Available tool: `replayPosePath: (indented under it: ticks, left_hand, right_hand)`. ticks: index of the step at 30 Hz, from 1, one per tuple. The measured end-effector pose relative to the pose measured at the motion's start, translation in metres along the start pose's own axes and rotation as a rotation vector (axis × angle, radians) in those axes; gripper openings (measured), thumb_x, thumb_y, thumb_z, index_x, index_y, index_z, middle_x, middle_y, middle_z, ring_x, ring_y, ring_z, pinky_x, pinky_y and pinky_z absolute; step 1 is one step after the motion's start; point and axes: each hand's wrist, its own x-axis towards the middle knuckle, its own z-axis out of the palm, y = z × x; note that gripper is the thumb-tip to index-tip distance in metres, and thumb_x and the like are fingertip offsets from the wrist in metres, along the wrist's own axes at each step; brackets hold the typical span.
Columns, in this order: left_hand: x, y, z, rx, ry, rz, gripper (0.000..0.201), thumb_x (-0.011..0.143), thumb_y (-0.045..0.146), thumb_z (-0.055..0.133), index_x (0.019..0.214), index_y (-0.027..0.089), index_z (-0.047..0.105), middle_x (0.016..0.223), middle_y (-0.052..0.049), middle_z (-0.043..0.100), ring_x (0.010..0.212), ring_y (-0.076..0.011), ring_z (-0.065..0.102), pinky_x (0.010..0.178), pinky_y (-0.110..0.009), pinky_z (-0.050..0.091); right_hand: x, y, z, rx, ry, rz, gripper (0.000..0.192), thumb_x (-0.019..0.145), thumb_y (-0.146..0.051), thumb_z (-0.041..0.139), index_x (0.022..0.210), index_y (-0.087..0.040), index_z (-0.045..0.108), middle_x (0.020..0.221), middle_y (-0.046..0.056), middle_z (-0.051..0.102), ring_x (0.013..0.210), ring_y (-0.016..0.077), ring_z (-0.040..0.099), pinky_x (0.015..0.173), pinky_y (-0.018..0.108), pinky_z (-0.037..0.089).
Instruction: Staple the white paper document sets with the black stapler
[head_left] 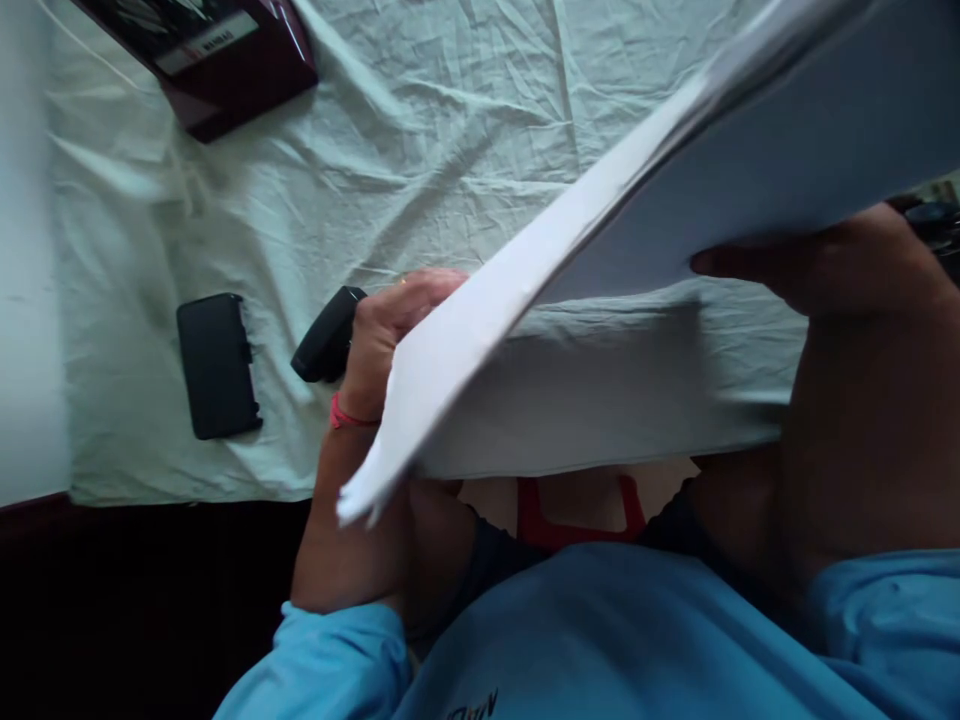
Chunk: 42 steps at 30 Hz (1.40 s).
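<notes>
Large white sheets of paper [465, 350], seemingly a stack, are held tilted on edge in front of me, slanting from lower left to upper right. My right hand [855, 260] grips their near side, its thumb pressed on the shaded face; its other fingers are hidden behind. My left hand [401, 310], with a red band at the wrist, curls at the far side of the paper near the left end, fingertips hidden by it. Just left of that hand lies a small black object [326, 335], partly covered, of a kind I cannot make out.
A wrinkled pale green cloth [465, 140] covers the table. On it lie a black phone-like case [217, 365] at left and a dark maroon glossy box [247, 75] at the upper left. A red-edged seat [581, 525] shows between my legs below the table edge.
</notes>
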Motion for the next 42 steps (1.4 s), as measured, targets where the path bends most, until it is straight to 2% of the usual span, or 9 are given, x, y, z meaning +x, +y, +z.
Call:
replayPosePath:
  ticks: [3, 9, 14, 20, 24, 31, 36, 39, 42]
  left_hand:
    - [0.005, 0.001, 0.003, 0.187, -0.065, 0.125, 0.022, 0.085, 0.040, 0.088, 0.079, 0.023, 0.075, 0.087, -0.005, 0.079, 0.102, -0.0305, 0.075, 0.097, -0.046, 0.063]
    - [0.012, 0.012, 0.004, 0.264, -0.121, 0.292, 0.022, 0.089, 0.044, 0.082, 0.089, 0.022, 0.081, 0.096, -0.002, 0.082, 0.094, -0.0212, 0.074, 0.087, -0.032, 0.058]
    - [0.010, 0.004, 0.001, 0.185, -0.168, 0.143, 0.031, 0.090, 0.044, 0.083, 0.074, 0.019, 0.076, 0.072, -0.001, 0.074, 0.073, -0.0177, 0.069, 0.075, -0.029, 0.057]
    - [-0.007, 0.021, 0.018, -0.241, -0.125, -0.264, 0.045, 0.094, 0.056, 0.079, 0.116, 0.017, 0.073, 0.095, -0.009, 0.077, 0.060, -0.0213, 0.076, 0.042, -0.025, 0.050]
    - [-0.008, 0.031, 0.026, -0.368, -0.189, -0.409, 0.055, 0.087, 0.056, 0.085, 0.120, 0.015, 0.068, 0.090, -0.010, 0.075, 0.047, -0.0152, 0.066, 0.032, -0.019, 0.029]
    - [-0.006, 0.035, 0.034, -0.482, -0.100, -0.497, 0.032, 0.077, 0.017, 0.091, 0.100, 0.014, 0.069, 0.093, -0.008, 0.074, 0.047, -0.0048, 0.054, 0.038, -0.016, 0.030]
    - [-0.008, 0.029, 0.035, -0.406, 0.013, -0.401, 0.027, 0.074, 0.011, 0.088, 0.094, 0.017, 0.070, 0.089, -0.001, 0.069, 0.058, -0.0075, 0.057, 0.040, -0.017, 0.033]
    - [-0.008, 0.020, 0.032, -0.301, 0.036, -0.280, 0.022, 0.079, 0.021, 0.089, 0.090, 0.020, 0.070, 0.079, 0.003, 0.064, 0.052, -0.0076, 0.051, 0.041, -0.020, 0.039]
    - [-0.006, 0.008, 0.030, -0.200, 0.101, -0.115, 0.025, 0.088, 0.043, 0.089, 0.089, 0.023, 0.074, 0.085, -0.001, 0.072, 0.072, -0.0143, 0.068, 0.066, -0.026, 0.060]
  right_hand:
    - [0.000, -0.005, -0.002, -0.062, -0.122, 0.011, 0.046, 0.061, -0.024, 0.101, 0.100, -0.017, 0.077, 0.111, 0.003, 0.075, 0.112, 0.0254, 0.071, 0.116, 0.055, 0.057]
    - [-0.001, -0.014, -0.001, -0.070, -0.086, 0.036, 0.042, 0.067, -0.023, 0.100, 0.102, -0.016, 0.079, 0.113, 0.004, 0.076, 0.117, 0.0284, 0.070, 0.121, 0.061, 0.052]
    - [0.001, -0.027, 0.000, -0.030, -0.145, 0.028, 0.027, 0.076, -0.016, 0.093, 0.098, -0.016, 0.078, 0.109, 0.001, 0.074, 0.116, 0.0238, 0.069, 0.117, 0.054, 0.056]
    - [-0.001, -0.022, 0.000, 0.165, -0.209, -0.022, 0.037, 0.088, -0.040, 0.086, 0.076, -0.009, 0.070, 0.075, 0.001, 0.065, 0.071, 0.0078, 0.060, 0.074, 0.032, 0.060]
    - [-0.001, -0.029, 0.002, 0.387, -0.192, 0.102, 0.048, 0.076, -0.046, 0.096, 0.072, -0.012, 0.063, 0.068, 0.000, 0.055, 0.056, 0.0051, 0.051, 0.047, 0.021, 0.043]
    - [-0.003, -0.043, 0.000, 0.428, -0.237, 0.228, 0.072, 0.047, -0.062, 0.105, 0.066, -0.017, 0.053, 0.058, -0.004, 0.042, 0.045, 0.0024, 0.041, 0.033, 0.018, 0.028]
    - [-0.002, -0.024, -0.006, 0.306, -0.164, 0.113, 0.064, 0.054, -0.060, 0.104, 0.072, -0.013, 0.065, 0.067, 0.002, 0.058, 0.058, 0.0081, 0.057, 0.046, 0.024, 0.049]
    - [0.000, -0.014, -0.009, 0.267, -0.232, -0.030, 0.058, 0.063, -0.057, 0.101, 0.088, -0.012, 0.075, 0.090, 0.004, 0.073, 0.085, 0.0155, 0.071, 0.080, 0.040, 0.066]
    - [0.001, -0.015, -0.010, 0.241, -0.261, -0.101, 0.064, 0.059, -0.064, 0.099, 0.094, -0.015, 0.078, 0.103, 0.001, 0.076, 0.103, 0.0204, 0.074, 0.106, 0.054, 0.062]
